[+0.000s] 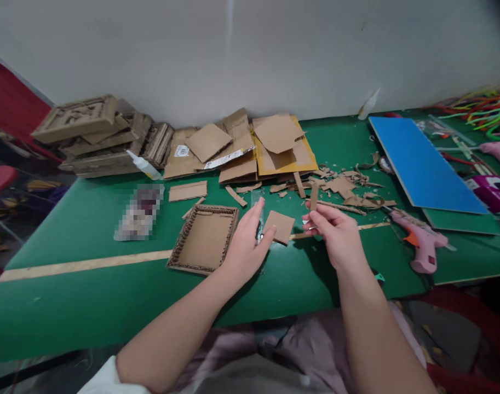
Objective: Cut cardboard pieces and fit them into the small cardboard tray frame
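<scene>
My right hand pinches a narrow cardboard strip, which points up from the fingertips. Something small and shiny also shows by those fingers, too small to name. With fingers stretched out, my left hand is beside a shallow cardboard tray whose rim shows corrugated edges. Its thumb reaches over the edge of a small cardboard square; whether it presses on it I cannot tell. A clear ruler-like strip lies partly under the left hand.
Cardboard scraps litter the green table. Behind are cardboard sheets, stacked cardboard pieces and a glue bottle. To the right lie a pink glue gun and a blue board.
</scene>
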Available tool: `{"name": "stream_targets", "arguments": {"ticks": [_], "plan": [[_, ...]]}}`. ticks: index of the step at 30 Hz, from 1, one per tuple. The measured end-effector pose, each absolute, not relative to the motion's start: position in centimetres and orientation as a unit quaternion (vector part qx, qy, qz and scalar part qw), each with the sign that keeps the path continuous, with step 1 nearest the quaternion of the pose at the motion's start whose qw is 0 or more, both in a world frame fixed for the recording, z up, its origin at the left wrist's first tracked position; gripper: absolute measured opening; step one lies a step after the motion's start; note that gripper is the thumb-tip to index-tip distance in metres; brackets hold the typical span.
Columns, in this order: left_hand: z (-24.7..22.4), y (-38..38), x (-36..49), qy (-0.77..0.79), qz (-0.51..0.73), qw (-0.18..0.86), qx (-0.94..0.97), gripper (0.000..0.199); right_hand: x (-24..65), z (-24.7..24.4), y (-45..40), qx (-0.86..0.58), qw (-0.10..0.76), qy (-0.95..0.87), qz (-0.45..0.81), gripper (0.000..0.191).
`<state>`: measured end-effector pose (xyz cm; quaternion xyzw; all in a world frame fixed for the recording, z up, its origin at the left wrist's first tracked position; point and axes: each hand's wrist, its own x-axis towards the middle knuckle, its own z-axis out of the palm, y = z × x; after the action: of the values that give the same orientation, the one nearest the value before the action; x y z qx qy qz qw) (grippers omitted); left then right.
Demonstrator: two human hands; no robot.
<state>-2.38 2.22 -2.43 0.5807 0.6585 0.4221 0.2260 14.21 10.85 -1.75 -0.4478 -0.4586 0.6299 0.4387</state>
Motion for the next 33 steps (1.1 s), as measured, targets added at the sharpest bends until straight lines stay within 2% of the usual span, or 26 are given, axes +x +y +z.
{"name": "stream_targets", "arguments": {"ticks": [4, 7, 12, 14, 16, 19, 21, 24, 26, 29, 33], "plan": [[-2.2, 1.9, -2.3, 0.603, 0.465, 0.251, 0.597, 0.045, 14.1, -1.6, 10.1, -0.369, 0.307, -0.502, 0.72, 0.028], [-1.7, 1.7, -2.0, 0.554, 0.497, 0.24, 0.623, 0.032, 14.1, -1.5, 9.8, -0.339, 0.22, -0.552, 0.729, 0.022], [-1.2, 1.5, -1.7, 0.503, 0.541, 0.233, 0.632, 0.012, 13.8, -0.9, 9.5, -0.317, 0.15, -0.612, 0.709, 0.019], [-1.2, 1.4, -1.6, 0.485, 0.561, 0.196, 0.641, 0.008, 13.6, -0.8, 9.4, -0.315, 0.154, -0.631, 0.692, 0.023], [-1.1, 1.2, -1.6, 0.464, 0.575, 0.15, 0.657, 0.008, 13.2, -1.0, 9.3, -0.321, 0.196, -0.662, 0.649, 0.026], [-0.6, 0.5, -2.1, 0.439, 0.57, 0.096, 0.688, 0.011, 12.4, -2.0, 8.8, -0.304, 0.279, -0.761, 0.5, 0.025], [0.0, -0.1, -3.4, 0.427, 0.543, 0.063, 0.72, 0.013, 11.7, -2.9, 8.1, -0.255, 0.296, -0.837, 0.383, 0.026], [0.6, -0.7, -7.2, 0.478, 0.466, 0.033, 0.744, 0.013, 10.5, -4.1, 6.5, -0.176, 0.233, -0.918, 0.268, 0.04], [0.5, -0.9, -10.6, 0.614, 0.465, 0.021, 0.637, 0.012, 9.9, -4.5, 5.5, -0.165, 0.179, -0.945, 0.218, 0.042], [-0.6, -1.2, -15.2, 0.747, 0.476, 0.056, 0.462, 0.022, 9.7, -4.7, 4.9, -0.19, 0.154, -0.956, 0.165, 0.029], [-1.8, -1.8, -17.8, 0.767, 0.445, 0.121, 0.446, 0.023, 9.9, -5.0, 5.4, -0.216, 0.182, -0.949, 0.141, 0.02]]}}
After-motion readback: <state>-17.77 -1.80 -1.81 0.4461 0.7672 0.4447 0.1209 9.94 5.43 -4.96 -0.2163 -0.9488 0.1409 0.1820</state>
